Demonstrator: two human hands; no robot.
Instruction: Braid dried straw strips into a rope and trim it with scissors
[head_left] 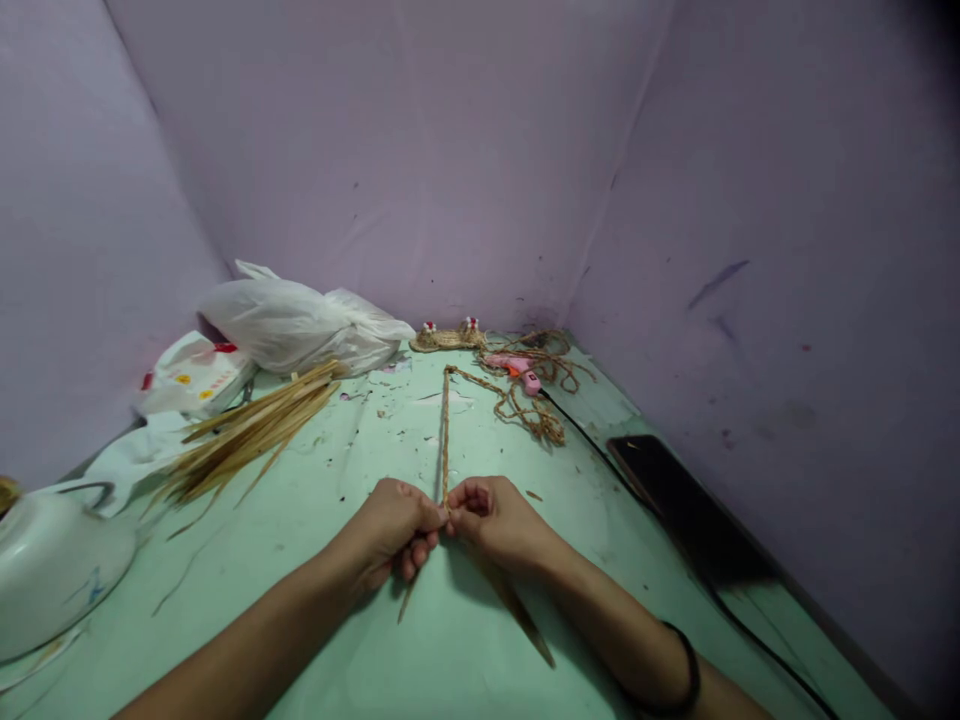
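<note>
A thin twisted cord of dried plant fibre [446,430] stretches straight away from me over the green tabletop. Its near end is pinched between the fingertips of my left hand [401,525] and my right hand [487,515], which meet side by side. Loose flat strands hang out below: a wide strip [517,610] under my right hand and a narrow one [407,600] under my left. At its far end the cord bends right into a loose tangle of finished cord [536,415].
Dried leaf strips [255,425] lie left, near a white plastic bag [300,320] and a white bowl [60,560]. A pink glue gun [514,368] with a black cable, more cord and a woven piece [448,340] are at the back. A dark phone [686,510] lies right.
</note>
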